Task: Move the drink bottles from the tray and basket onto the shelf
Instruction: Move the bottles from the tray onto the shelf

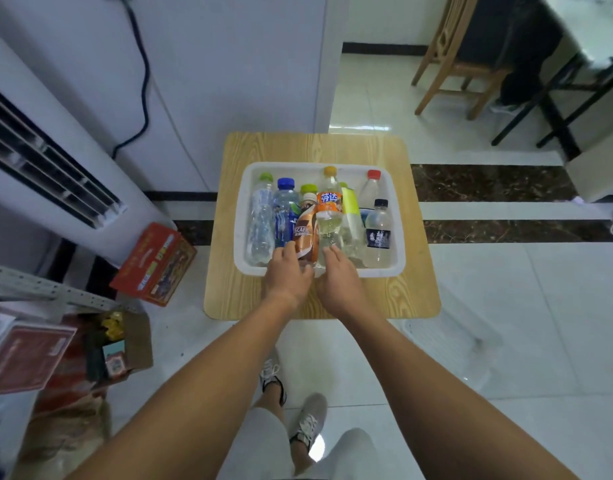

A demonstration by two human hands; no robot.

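**Both hands at the tray's near edge, on the two middle bottles**

The white plastic tray sat square on a small wood-grain table with rounded corners. Its shallow walls kept a row of drink bottles from rolling. They lay side by side with caps toward the far edge and bases toward the near edge, so the bases were the ends easiest to reach.

The left hand came in over the near rim. Its fingers bent down beside the Nescafe bottle and the thumb lay at the other side of the base, so it appeared to have hold of it. That bottle had a waisted shape, a glossy brown sleeve and a white cap.

The right hand lay palm down with fairly straight fingers. Its tips rested on the clear ribbed base of the Fanta bottle, which had an orange label and a yellow cap, and it had not closed round it.

A crinkled clear water bottle lay along the tray's left edge. A small dark-capped bottle lay by the right edge, and a red-capped bottle lay in the far right corner.

The grey perforated metal shelf showed low on the left, well apart from the table. With the tray this full, the move looked barely begun. The smooth, round bottles would likely slip unless gripped about the body.
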